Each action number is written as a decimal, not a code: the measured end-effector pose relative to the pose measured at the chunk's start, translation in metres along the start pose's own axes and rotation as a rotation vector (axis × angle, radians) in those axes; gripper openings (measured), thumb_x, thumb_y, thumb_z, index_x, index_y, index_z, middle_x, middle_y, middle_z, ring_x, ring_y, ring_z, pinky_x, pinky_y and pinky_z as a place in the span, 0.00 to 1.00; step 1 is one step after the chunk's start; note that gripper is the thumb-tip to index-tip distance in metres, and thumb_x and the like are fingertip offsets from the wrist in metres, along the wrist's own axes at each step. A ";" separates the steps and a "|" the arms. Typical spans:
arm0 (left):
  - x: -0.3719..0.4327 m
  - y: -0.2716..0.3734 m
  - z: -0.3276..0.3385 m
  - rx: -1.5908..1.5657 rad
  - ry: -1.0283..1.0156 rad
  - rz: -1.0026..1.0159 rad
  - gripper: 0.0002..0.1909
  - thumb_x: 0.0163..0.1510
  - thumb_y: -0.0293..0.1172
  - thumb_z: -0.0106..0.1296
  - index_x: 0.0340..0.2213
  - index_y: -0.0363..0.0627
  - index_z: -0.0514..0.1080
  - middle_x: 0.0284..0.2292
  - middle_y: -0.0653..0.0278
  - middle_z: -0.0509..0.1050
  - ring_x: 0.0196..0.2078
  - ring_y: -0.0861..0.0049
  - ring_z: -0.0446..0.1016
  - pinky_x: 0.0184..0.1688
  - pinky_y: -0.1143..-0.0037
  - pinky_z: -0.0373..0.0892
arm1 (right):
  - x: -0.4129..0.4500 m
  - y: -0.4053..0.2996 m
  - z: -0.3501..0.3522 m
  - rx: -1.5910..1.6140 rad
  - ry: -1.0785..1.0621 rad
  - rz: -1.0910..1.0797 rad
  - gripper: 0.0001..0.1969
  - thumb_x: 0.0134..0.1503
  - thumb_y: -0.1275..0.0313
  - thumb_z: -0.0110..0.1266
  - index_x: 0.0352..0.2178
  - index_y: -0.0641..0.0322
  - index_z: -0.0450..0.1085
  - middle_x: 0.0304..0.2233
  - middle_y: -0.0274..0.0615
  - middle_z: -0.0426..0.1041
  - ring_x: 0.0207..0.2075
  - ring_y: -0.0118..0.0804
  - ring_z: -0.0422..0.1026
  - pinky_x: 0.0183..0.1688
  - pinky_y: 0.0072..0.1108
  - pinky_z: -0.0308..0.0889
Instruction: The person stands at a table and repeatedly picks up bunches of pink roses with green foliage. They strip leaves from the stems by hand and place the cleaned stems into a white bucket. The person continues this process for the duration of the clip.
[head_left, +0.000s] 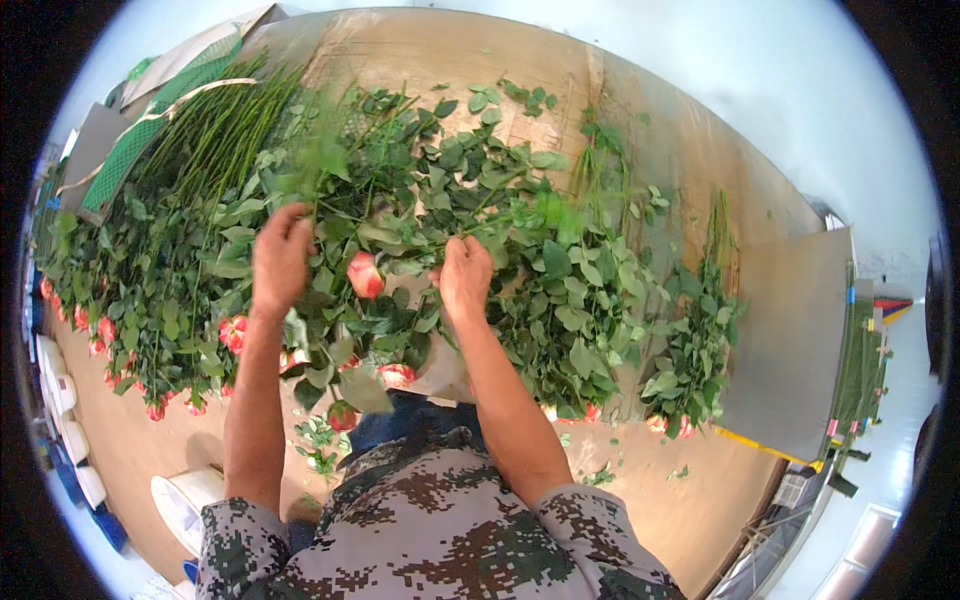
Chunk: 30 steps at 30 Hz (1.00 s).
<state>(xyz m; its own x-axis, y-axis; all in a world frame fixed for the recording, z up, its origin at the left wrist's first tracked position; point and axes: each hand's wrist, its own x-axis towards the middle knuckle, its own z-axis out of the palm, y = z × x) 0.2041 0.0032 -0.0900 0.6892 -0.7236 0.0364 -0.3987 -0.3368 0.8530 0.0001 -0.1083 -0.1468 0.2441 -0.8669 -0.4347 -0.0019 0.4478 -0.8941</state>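
My left hand (281, 262) has its fingers curled around a rose stem, whose blurred leafy end (319, 146) points up past the knuckles. Pinched in my right hand (465, 279) is another green stem, with blurred leaves (555, 214) off to its right. Between the hands a pink-and-cream rose bloom (365, 274) shows among dark leaves. Two more blooms hang at the near edge: a pale-pink rose (396, 375) and a redder, partly blurred rose (343, 416). Foliage hides much of both stems.
A large pile of roses (172, 262) covers the table's left side, beside green mesh netting (131, 161). Smaller rose bunches (694, 330) lie right, near a grey panel (787, 345). Loose leaves scatter over the wooden tabletop (450, 52). A white bucket (184, 502) stands on the floor.
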 end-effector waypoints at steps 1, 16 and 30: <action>0.002 0.010 -0.009 -0.013 0.038 -0.031 0.15 0.54 0.28 0.45 0.43 0.35 0.68 0.27 0.68 0.71 0.24 0.85 0.66 0.28 0.82 0.64 | 0.006 0.009 -0.004 -0.095 0.007 -0.062 0.13 0.54 0.67 0.42 0.20 0.67 0.59 0.14 0.36 0.60 0.15 0.32 0.67 0.17 0.21 0.61; -0.043 0.075 0.196 -0.783 -0.579 -0.215 0.10 0.57 0.27 0.44 0.40 0.39 0.68 0.30 0.68 0.71 0.33 0.83 0.68 0.40 0.81 0.65 | -0.045 -0.013 -0.114 -0.506 -0.327 -0.408 0.14 0.55 0.64 0.50 0.34 0.67 0.69 0.27 0.41 0.73 0.25 0.29 0.67 0.29 0.24 0.63; -0.113 0.002 0.251 -0.028 -0.585 -0.097 0.20 0.52 0.37 0.47 0.43 0.36 0.68 0.37 0.45 0.73 0.42 0.55 0.72 0.45 0.67 0.66 | -0.001 0.042 -0.168 -0.948 0.078 -0.008 0.15 0.52 0.62 0.52 0.25 0.68 0.69 0.27 0.60 0.71 0.33 0.61 0.69 0.36 0.43 0.64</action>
<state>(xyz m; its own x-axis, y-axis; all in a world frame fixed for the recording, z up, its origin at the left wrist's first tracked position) -0.0267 -0.0668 -0.2229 0.2701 -0.9050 -0.3287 -0.3289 -0.4075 0.8519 -0.1635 -0.1251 -0.2024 0.1822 -0.8965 -0.4040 -0.7951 0.1074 -0.5968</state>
